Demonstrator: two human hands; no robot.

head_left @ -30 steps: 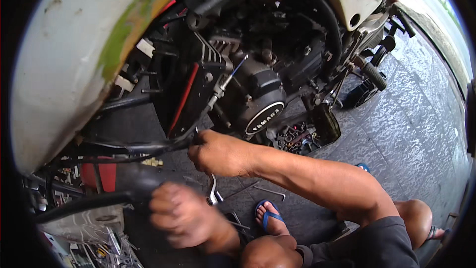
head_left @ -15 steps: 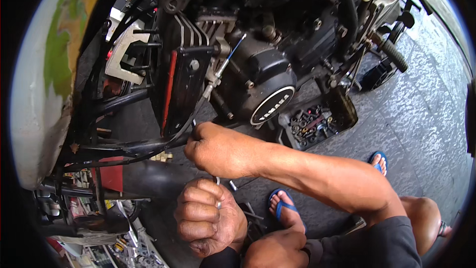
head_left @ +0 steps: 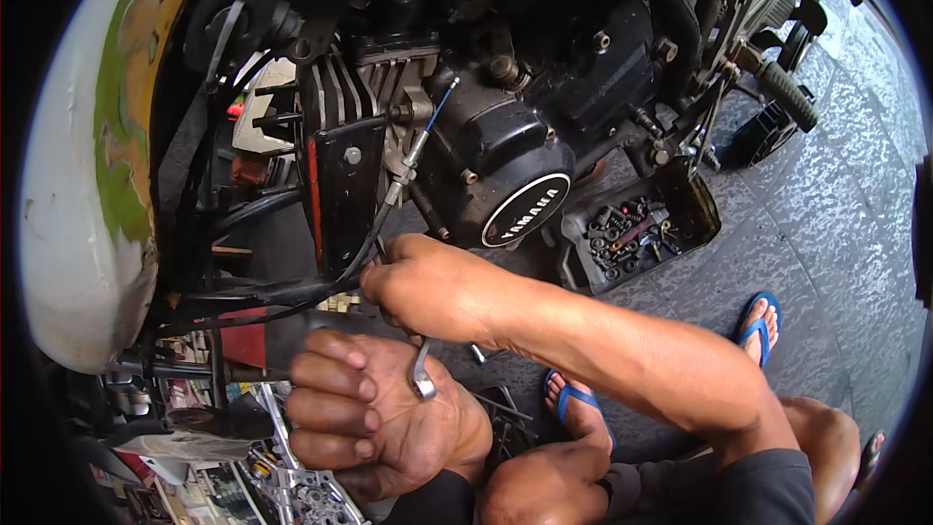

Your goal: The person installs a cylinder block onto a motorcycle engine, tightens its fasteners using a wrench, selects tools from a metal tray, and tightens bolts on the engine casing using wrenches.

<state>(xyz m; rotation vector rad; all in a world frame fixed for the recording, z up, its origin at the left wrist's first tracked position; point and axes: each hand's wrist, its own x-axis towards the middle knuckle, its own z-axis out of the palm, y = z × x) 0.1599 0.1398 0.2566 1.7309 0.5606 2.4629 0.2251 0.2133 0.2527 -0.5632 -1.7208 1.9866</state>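
Two bare hands are at work beside one motorcycle engine [head_left: 544, 126], with one wrench [head_left: 424, 384] between them. The right hand [head_left: 432, 287] has its grip clamped on the wrench in a fist; one bent metal end sticks out below it. The left hand [head_left: 389, 413] lies just under, palm up, its four fingers and thumb half curled and its grip not closed around anything. The wrench end is in front of that palm; whether the two touch, I cannot tell.

One cable [head_left: 423, 141] with a blue tip slants up in front of the engine, above the right fist. One oval badge [head_left: 526, 210] sits on the rounded cover. Below and to the right, one tray [head_left: 692, 204] holds many small metal parts [head_left: 622, 243], too crowded to count. One ribbed footpeg [head_left: 787, 102] sticks out farther right. Two blue flip-flops, one nearer [head_left: 573, 401] and one farther right, rest on the floor [head_left: 807, 262].
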